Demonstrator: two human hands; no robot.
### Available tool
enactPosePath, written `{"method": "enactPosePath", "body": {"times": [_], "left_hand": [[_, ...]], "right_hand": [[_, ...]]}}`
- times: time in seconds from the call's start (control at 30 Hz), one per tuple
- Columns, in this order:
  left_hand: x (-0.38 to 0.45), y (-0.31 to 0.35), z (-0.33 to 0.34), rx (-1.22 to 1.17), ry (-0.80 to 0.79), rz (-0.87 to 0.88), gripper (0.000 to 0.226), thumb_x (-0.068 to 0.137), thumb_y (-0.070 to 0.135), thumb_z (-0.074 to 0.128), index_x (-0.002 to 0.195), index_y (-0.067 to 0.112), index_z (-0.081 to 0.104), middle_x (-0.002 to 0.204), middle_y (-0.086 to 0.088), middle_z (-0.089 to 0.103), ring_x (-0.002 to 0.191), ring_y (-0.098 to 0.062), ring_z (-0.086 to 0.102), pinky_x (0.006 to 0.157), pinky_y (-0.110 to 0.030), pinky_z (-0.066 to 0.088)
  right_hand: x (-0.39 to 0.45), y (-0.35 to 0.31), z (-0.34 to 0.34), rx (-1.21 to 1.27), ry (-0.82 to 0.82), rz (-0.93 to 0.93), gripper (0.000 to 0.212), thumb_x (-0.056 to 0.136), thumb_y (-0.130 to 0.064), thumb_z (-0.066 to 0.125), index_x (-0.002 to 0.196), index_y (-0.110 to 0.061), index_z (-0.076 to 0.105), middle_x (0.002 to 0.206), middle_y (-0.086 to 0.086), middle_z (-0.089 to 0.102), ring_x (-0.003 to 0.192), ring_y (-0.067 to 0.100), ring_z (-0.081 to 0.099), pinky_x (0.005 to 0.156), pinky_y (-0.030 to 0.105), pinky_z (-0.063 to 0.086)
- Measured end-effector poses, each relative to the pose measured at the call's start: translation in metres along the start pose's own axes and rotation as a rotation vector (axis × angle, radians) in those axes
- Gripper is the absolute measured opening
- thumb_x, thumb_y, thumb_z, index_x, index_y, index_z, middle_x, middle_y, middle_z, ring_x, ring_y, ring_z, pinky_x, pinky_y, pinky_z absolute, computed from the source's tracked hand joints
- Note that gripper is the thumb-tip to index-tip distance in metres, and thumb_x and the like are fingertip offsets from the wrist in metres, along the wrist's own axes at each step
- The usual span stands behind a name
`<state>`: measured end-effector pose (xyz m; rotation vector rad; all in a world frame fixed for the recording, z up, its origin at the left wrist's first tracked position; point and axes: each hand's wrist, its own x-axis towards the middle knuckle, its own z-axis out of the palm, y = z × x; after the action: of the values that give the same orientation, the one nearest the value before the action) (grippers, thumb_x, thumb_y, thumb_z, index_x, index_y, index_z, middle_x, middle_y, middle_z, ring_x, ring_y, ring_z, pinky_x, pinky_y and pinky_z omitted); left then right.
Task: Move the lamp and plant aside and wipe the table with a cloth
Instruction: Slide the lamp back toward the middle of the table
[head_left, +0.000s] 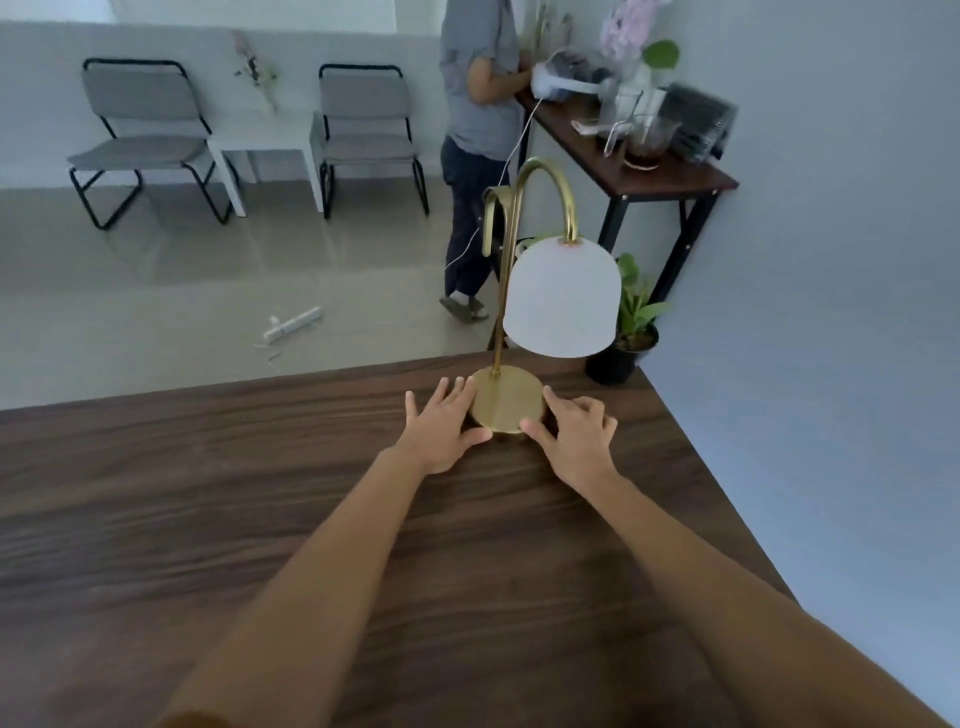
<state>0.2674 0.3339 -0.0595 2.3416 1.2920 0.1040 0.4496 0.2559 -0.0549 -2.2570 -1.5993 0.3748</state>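
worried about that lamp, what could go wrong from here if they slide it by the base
1. The lamp looks top-heavy: its white shade hangs out past the gold base, so a quick push by the left hand and right hand could tip it.
2. It stands close to the table's far edge and corner, with a potted plant on the floor just beyond.

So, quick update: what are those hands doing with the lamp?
Left hand and right hand open, flanking the lamp base, fingertips touching. Lamp upright near table far corner. No cloth in sight.
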Motion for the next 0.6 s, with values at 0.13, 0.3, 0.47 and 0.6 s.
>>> {"method": "enactPosePath", "body": {"times": [0.13, 0.3, 0.47, 0.6], "left_hand": [[0.037, 0.022, 0.003, 0.036, -0.043, 0.031, 0.079, 0.092, 0.051, 0.043, 0.151, 0.021, -0.001, 0.161, -0.001, 0.003, 0.148, -0.021, -0.003, 0.113, -0.063, -0.006], [0.065, 0.035, 0.005, 0.057, -0.067, 0.052, 0.08, 0.092, 0.053, 0.04, 0.151, 0.021, -0.004, 0.162, -0.001, 0.0, 0.148, -0.022, -0.002, 0.113, -0.063, -0.005], [0.078, 0.037, 0.0, 0.092, -0.094, 0.057, 0.079, 0.093, 0.051, 0.04, 0.151, 0.021, -0.005, 0.162, 0.001, -0.001, 0.148, -0.02, -0.005, 0.113, -0.064, -0.008], [0.077, 0.041, 0.001, 0.11, -0.102, 0.03, 0.077, 0.093, 0.051, 0.038, 0.15, 0.024, -0.006, 0.162, 0.002, 0.003, 0.148, -0.021, -0.003, 0.113, -0.064, -0.007]], "right_hand": [[0.017, 0.022, -0.013, -0.053, 0.023, 0.055, 0.064, 0.096, -0.054, 0.043, 0.15, -0.02, 0.034, 0.139, 0.01, 0.053, 0.131, 0.031, 0.032, 0.104, 0.046, 0.024], [0.037, 0.036, -0.02, -0.15, 0.057, 0.052, 0.062, 0.097, -0.055, 0.039, 0.148, -0.019, 0.037, 0.138, 0.009, 0.054, 0.126, 0.033, 0.039, 0.101, 0.047, 0.029], [0.048, 0.043, -0.016, -0.209, 0.088, 0.048, 0.063, 0.097, -0.057, 0.037, 0.147, -0.018, 0.038, 0.137, 0.01, 0.053, 0.125, 0.033, 0.041, 0.1, 0.046, 0.031], [0.048, 0.044, -0.018, -0.223, 0.062, 0.042, 0.064, 0.097, -0.057, 0.037, 0.147, -0.018, 0.039, 0.136, 0.009, 0.054, 0.125, 0.033, 0.042, 0.1, 0.046, 0.031]]}}
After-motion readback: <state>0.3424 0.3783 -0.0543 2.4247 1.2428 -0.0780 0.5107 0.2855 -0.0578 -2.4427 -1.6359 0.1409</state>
